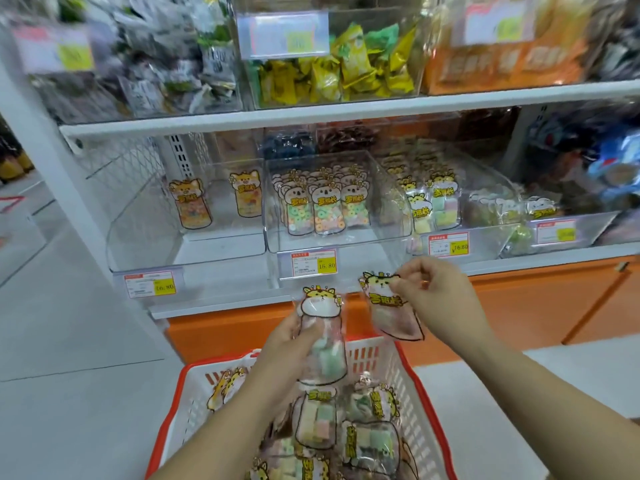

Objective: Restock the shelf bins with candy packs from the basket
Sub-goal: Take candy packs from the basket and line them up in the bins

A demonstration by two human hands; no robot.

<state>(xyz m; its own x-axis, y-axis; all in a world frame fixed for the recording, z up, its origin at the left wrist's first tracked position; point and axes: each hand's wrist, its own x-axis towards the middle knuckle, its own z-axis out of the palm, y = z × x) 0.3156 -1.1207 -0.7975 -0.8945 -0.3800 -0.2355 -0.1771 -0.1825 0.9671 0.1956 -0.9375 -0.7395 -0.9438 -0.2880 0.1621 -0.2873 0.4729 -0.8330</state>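
My left hand (289,344) grips a clear candy pack (323,336) with a yellow cartoon hamster top, held upright above the basket. My right hand (434,292) pinches the top of a second hamster candy pack (389,311), which hangs just below the shelf edge. The white and orange basket (414,382) sits low in front of me with several more candy packs (317,420) inside. On the lower shelf stand clear bins: the left bin (145,237) holds two packs, the middle bin (346,237) is filled with ring-candy packs, and the right bin (485,237) holds hamster packs like mine.
The upper shelf (346,109) carries clear bins of yellow and green wrapped sweets (346,67) and dark packets. Price tags (313,263) hang on the bin fronts. An orange cabinet base (519,306) runs under the shelf. Grey floor lies to the left.
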